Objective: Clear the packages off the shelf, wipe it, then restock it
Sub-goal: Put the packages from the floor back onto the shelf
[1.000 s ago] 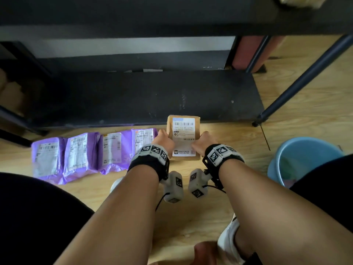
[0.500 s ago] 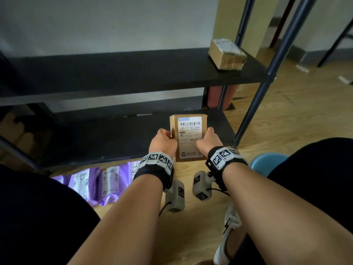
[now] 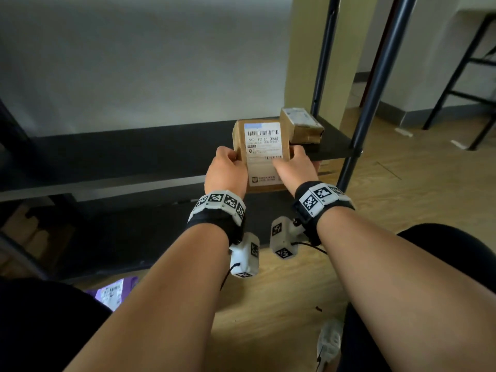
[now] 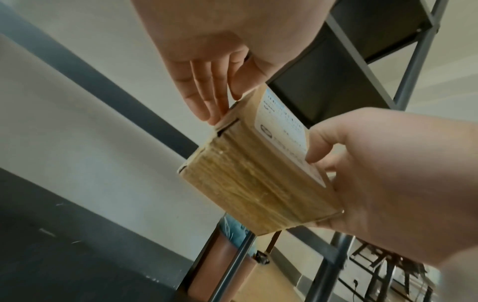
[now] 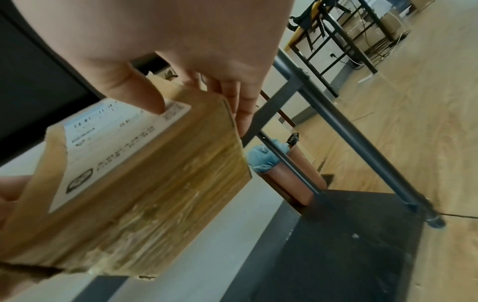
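A brown cardboard box (image 3: 261, 154) with a white shipping label is held between my two hands, level with the front edge of the black middle shelf (image 3: 134, 157). My left hand (image 3: 228, 167) pinches its left side, thumb on top and fingers (image 4: 204, 94) underneath. My right hand (image 3: 291, 165) grips the right side, with the thumb (image 5: 137, 94) pressed on the label. The box (image 4: 258, 173) hangs in the air, tilted, taped edge toward the wrists. A second, smaller taped box (image 3: 300, 124) sits on the shelf's right end, just behind the held one.
A dark metal shelf post (image 3: 375, 89) rises right of my hands. The lower shelf board (image 3: 120, 237) lies below. A purple mailer (image 3: 112, 292) shows on the wooden floor at bottom left. A brown bin with a blue liner (image 5: 284, 173) stands behind the rack.
Both hands have lifted the labelled box from the floor beside the purple mailers up to the middle shelf. My view has tilted up with it.
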The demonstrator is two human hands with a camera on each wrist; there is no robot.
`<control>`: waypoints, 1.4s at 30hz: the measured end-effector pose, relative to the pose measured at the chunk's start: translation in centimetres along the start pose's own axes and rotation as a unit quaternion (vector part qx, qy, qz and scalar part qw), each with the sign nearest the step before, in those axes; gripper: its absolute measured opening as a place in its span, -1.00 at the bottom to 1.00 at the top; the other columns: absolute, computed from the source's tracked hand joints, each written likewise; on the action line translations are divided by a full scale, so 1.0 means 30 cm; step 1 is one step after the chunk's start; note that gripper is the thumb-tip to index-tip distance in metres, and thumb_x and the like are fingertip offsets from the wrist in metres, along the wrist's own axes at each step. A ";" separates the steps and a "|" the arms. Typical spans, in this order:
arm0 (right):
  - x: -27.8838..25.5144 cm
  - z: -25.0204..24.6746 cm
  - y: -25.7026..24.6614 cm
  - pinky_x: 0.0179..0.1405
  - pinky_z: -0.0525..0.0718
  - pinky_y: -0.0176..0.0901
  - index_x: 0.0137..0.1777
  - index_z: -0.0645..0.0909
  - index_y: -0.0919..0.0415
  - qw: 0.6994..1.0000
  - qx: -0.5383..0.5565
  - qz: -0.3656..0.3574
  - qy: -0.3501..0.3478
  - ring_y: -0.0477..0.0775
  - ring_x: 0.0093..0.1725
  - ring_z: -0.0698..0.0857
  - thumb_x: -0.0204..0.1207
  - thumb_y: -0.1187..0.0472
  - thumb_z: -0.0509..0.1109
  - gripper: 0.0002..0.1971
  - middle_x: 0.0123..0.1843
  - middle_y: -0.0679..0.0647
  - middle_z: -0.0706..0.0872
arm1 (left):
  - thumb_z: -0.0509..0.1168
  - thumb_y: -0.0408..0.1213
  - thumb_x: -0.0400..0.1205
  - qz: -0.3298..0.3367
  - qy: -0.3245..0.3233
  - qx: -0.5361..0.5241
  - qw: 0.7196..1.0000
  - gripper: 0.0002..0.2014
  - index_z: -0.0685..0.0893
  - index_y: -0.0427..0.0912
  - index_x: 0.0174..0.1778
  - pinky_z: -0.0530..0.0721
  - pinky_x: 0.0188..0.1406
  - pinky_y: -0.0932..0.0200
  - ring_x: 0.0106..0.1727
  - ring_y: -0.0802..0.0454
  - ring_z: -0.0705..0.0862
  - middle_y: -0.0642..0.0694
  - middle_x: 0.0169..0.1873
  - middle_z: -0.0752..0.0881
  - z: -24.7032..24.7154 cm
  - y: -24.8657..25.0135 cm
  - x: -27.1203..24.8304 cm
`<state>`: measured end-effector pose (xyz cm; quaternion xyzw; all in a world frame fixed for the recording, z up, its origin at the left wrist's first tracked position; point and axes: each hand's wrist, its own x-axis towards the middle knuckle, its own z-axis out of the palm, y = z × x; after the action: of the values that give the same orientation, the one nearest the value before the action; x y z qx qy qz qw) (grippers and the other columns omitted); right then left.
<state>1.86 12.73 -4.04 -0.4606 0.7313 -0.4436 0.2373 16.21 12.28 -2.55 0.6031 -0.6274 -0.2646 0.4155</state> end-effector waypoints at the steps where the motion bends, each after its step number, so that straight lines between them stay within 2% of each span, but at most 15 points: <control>1: 0.021 -0.001 -0.023 -0.12 0.67 -0.05 0.43 0.36 0.05 1.000 0.015 0.001 0.008 0.08 0.07 0.70 0.46 -0.05 0.29 -0.46 0.24 0.03 0.66 | 0.08 -0.27 0.67 -0.004 0.002 -0.015 1.000 -0.80 0.51 -0.07 0.17 0.69 -0.13 0.08 -0.09 0.01 0.66 0.02 -0.09 0.64 -0.006 0.015 0.025; 4: 0.081 0.009 -0.085 -0.04 0.74 0.05 0.31 0.35 0.06 0.999 0.043 0.003 0.026 0.05 -0.03 0.72 0.47 -0.04 0.32 -0.55 0.12 0.02 0.70 | 0.06 -0.29 0.67 -0.020 0.000 -0.053 0.998 -0.77 0.52 -0.07 0.19 0.67 -0.13 0.10 -0.07 0.00 0.67 0.04 -0.10 0.64 -0.017 0.047 0.108; 6: 0.129 0.028 -0.119 0.02 0.74 0.06 0.34 0.37 0.10 0.999 0.043 -0.002 0.029 0.08 0.02 0.73 0.47 -0.04 0.31 -0.53 0.15 0.03 0.70 | 0.05 -0.29 0.66 -0.028 -0.007 -0.060 0.998 -0.75 0.53 -0.07 0.20 0.63 -0.18 0.13 -0.07 0.01 0.67 0.03 -0.07 0.65 -0.017 0.056 0.174; 9: 0.214 0.066 -0.165 -0.13 0.65 -0.07 0.37 0.48 0.14 0.999 0.029 -0.006 0.020 0.10 0.04 0.71 0.46 -0.03 0.26 -0.51 0.18 0.06 0.68 | 0.04 -0.27 0.63 -0.037 -0.033 -0.063 0.997 -0.69 0.60 -0.09 0.20 0.66 -0.21 0.14 -0.02 0.00 0.72 0.01 0.00 0.74 -0.016 0.060 0.282; 12: 0.304 0.102 -0.191 -0.37 0.43 -0.15 0.08 0.62 0.17 1.000 -0.009 -0.013 0.002 0.11 -0.12 0.66 0.41 -0.05 0.19 -0.61 0.17 0.19 0.67 | 0.03 -0.36 0.63 -0.059 -0.064 -0.090 0.992 -0.61 0.63 -0.11 0.30 0.74 0.08 -0.04 0.10 -0.07 0.73 -0.07 0.10 0.76 -0.018 0.060 0.368; 14: 0.363 0.122 -0.198 -0.36 0.44 -0.15 -0.02 0.63 0.15 0.999 -0.034 -0.015 -0.011 0.10 -0.18 0.65 0.43 -0.06 0.16 -0.65 0.16 0.21 0.67 | 0.02 -0.40 0.65 -0.055 -0.076 -0.086 0.992 -0.59 0.64 -0.12 0.31 0.72 0.18 -0.06 0.12 -0.09 0.73 -0.09 0.14 0.75 -0.011 0.065 0.415; 16: 0.413 0.136 -0.206 -0.24 0.53 -0.13 0.03 0.67 0.11 0.998 -0.057 -0.023 -0.012 0.10 -0.13 0.68 0.46 -0.05 0.14 -0.64 0.14 0.16 0.67 | 0.01 -0.41 0.67 -0.048 -0.079 -0.072 0.993 -0.61 0.64 -0.12 0.30 0.72 0.13 0.00 0.12 -0.09 0.72 -0.10 0.16 0.75 0.006 0.067 0.459; 18: 0.454 0.147 -0.206 -0.19 0.53 -0.12 0.08 0.69 0.11 0.997 -0.074 -0.034 -0.010 0.11 -0.09 0.68 0.52 -0.05 0.15 -0.64 0.13 0.15 0.67 | 0.02 -0.40 0.67 -0.035 -0.079 -0.049 0.995 -0.62 0.68 -0.14 0.26 0.70 -0.07 0.13 0.07 -0.08 0.72 -0.09 0.14 0.75 0.026 0.065 0.496; 21: 0.490 0.164 -0.191 -0.10 0.51 -0.12 0.21 0.66 0.16 0.994 -0.096 -0.040 -0.018 0.14 -0.01 0.67 0.60 -0.10 0.13 -0.56 0.17 0.17 0.65 | 0.04 -0.38 0.69 -0.016 -0.085 -0.019 0.996 -0.67 0.69 -0.17 0.20 0.52 -0.23 0.27 -0.03 -0.01 0.66 -0.09 0.10 0.74 0.050 0.047 0.522; 25: 0.483 0.172 -0.176 -0.04 0.50 -0.13 0.39 0.57 0.14 0.993 -0.114 -0.041 -0.006 0.17 0.12 0.65 0.66 -0.14 0.08 -0.50 0.29 0.17 0.58 | 0.06 -0.34 0.71 -0.019 -0.070 -0.034 0.997 -0.69 0.66 -0.15 0.25 0.48 -0.16 0.27 -0.05 0.07 0.59 -0.06 0.13 0.71 0.064 0.028 0.513; 29: 0.429 0.168 -0.190 0.21 0.54 -0.04 0.50 0.45 0.11 0.992 -0.116 -0.053 0.018 0.20 0.33 0.56 0.65 -0.14 0.12 -0.49 0.40 0.17 0.47 | 0.10 -0.30 0.72 -0.052 -0.031 -0.060 0.996 -0.73 0.58 -0.05 0.28 0.44 -0.12 0.30 0.03 0.08 0.54 0.09 -0.04 0.63 0.032 0.011 0.464; 33: 0.334 0.154 -0.207 0.34 0.52 0.01 0.49 0.46 0.08 0.986 -0.129 -0.090 0.058 0.17 0.44 0.46 0.64 -0.06 0.20 -0.54 0.43 0.16 0.47 | 0.17 -0.25 0.68 -0.068 -0.003 -0.053 0.996 -0.62 0.54 -0.10 0.44 0.43 0.06 0.26 0.29 0.02 0.61 0.00 0.31 0.65 -0.032 -0.030 0.385; 38: 0.171 0.169 -0.186 0.29 0.54 -0.06 0.36 0.56 0.08 0.968 -0.159 -0.170 0.098 0.12 0.42 0.46 0.61 0.10 0.27 -0.66 0.37 0.11 0.51 | 0.21 -0.28 0.63 -0.078 0.048 -0.044 0.995 -0.67 0.60 -0.04 0.32 0.51 -0.13 0.25 -0.08 0.09 0.63 0.03 0.05 0.72 -0.104 -0.118 0.248; 40: 0.111 0.196 -0.152 0.23 0.60 -0.07 0.29 0.61 0.10 0.959 -0.159 -0.200 0.119 0.11 0.37 0.49 0.58 0.14 0.30 -0.71 0.31 0.09 0.56 | 0.20 -0.28 0.62 -0.084 0.054 -0.031 0.994 -0.67 0.60 -0.02 0.30 0.52 -0.21 0.26 -0.14 0.10 0.64 0.06 -0.05 0.71 -0.119 -0.166 0.187; 42: 0.060 0.229 -0.111 0.19 0.63 -0.06 0.21 0.64 0.11 0.959 -0.149 -0.211 0.118 0.10 0.31 0.53 0.56 0.17 0.31 -0.75 0.24 0.08 0.60 | 0.20 -0.27 0.61 -0.098 0.051 -0.027 0.993 -0.67 0.60 0.00 0.29 0.60 -0.17 0.20 -0.11 0.04 0.70 0.02 -0.02 0.74 -0.123 -0.220 0.138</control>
<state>7.77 7.58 -4.43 -0.5793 0.6978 -0.4208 -0.0209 23.15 7.99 -5.32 0.6633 -0.5355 -0.2896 0.4352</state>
